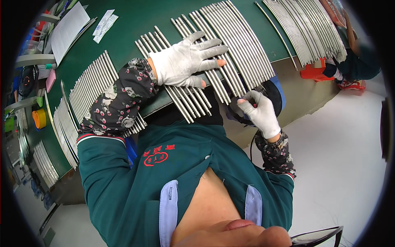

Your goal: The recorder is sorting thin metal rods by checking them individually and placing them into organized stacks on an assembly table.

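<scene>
You have a passage over the green tabletop [267, 35] between the wide rod fan [240, 43] and the lone rod [283, 40], while your left hand [187, 59] bars the middle rods [187, 101] and its patterned sleeve [119, 94] crosses the left-hand rods [92, 82].

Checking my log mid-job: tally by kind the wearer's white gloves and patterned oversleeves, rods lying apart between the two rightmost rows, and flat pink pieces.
White gloves, left and right: 2
Patterned oversleeves, left and right: 2
Rod lying apart: 1
Flat pink piece: 1
Total: 6
</scene>
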Motion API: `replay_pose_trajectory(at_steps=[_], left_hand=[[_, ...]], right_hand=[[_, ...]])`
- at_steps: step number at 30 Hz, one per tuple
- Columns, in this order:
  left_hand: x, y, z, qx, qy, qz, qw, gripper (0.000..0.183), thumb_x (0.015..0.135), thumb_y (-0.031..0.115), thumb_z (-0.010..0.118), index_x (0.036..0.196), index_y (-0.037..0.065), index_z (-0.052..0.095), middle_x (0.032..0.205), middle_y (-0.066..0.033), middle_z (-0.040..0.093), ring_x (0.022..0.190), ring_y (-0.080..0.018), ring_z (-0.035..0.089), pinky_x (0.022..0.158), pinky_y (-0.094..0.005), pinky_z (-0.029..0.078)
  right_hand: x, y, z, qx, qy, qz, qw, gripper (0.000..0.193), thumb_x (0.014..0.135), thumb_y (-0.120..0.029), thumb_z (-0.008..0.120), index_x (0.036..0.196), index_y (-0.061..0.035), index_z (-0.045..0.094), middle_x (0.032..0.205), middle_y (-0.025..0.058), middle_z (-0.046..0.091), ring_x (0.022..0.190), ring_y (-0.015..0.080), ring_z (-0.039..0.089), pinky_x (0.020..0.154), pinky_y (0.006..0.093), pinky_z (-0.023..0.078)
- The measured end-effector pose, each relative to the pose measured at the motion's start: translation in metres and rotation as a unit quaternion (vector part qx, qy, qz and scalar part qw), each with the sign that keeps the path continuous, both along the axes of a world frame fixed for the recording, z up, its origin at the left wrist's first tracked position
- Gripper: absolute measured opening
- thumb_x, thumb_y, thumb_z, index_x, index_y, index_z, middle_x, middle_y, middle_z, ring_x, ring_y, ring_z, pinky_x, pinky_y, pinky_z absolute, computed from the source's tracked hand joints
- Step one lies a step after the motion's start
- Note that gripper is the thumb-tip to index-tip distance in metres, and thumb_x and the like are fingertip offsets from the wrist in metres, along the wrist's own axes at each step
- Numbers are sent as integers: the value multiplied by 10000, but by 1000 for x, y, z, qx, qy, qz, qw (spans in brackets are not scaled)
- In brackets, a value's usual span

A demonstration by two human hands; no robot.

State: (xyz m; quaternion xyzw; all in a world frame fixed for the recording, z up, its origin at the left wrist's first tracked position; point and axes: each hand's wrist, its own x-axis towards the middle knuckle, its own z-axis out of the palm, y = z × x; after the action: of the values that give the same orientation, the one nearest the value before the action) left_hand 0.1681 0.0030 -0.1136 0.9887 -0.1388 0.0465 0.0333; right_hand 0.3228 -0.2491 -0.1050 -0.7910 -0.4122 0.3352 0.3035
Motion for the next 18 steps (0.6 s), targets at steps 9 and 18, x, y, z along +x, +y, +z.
replay_pose_trajectory(at_steps=[9,18], left_hand=[[-17,7,-4,-14,-25,-14,999,741,924,690,275,1472,195,345,1536,-195,279,1392,-375,333,1135,-600,194],[-36,11,-3,-44,-12,-7,999,646,934,611,400,1466,245,363,1532,-198,291,1404,-375,319,1136,-607,188]], right_hand=[[14,14,39,75,-149,134,977,215,826,-67,612,1029,-29,553,832,163,648,775,331,645,688,389,513],[7,42,60,60,-274,323,904,177,774,-26,682,944,-73,673,829,76,657,757,276,640,682,367,517]])
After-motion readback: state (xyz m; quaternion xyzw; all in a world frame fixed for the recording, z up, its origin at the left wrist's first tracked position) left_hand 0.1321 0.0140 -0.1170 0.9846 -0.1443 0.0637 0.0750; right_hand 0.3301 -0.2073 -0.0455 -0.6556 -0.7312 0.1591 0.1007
